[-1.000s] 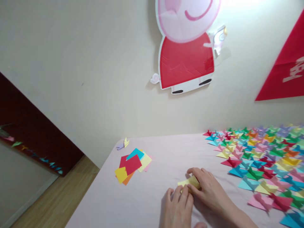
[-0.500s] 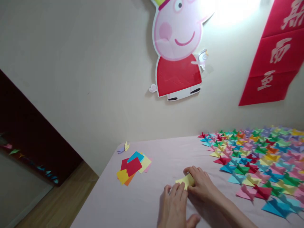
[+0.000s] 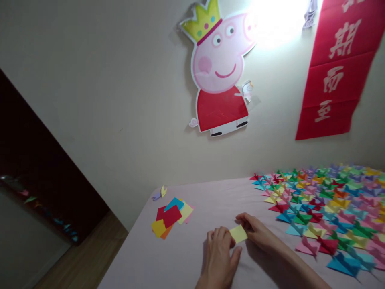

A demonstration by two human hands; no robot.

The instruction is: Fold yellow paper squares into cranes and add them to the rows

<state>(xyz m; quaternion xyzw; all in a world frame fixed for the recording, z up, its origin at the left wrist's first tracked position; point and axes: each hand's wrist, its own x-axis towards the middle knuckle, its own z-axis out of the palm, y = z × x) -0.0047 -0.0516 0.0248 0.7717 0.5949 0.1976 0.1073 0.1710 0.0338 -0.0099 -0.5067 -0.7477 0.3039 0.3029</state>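
A small folded yellow paper is held just above the pale pink table between both hands. My left hand pinches its left edge with thumb and curled fingers. My right hand grips its right edge, fingers closed over the far corner. A loose stack of coloured paper squares, red, blue, yellow and orange, lies to the left of my hands.
Several rows of folded paper cranes in many colours cover the right part of the table. Two small folded pieces sit near the far left corner. A cartoon pig cutout and a red banner hang on the wall. Wooden floor lies left.
The camera tilted up, showing more of the wall. The yellow paper now shows as a flat square between my hands, and my right hand has drawn back to its right edge.
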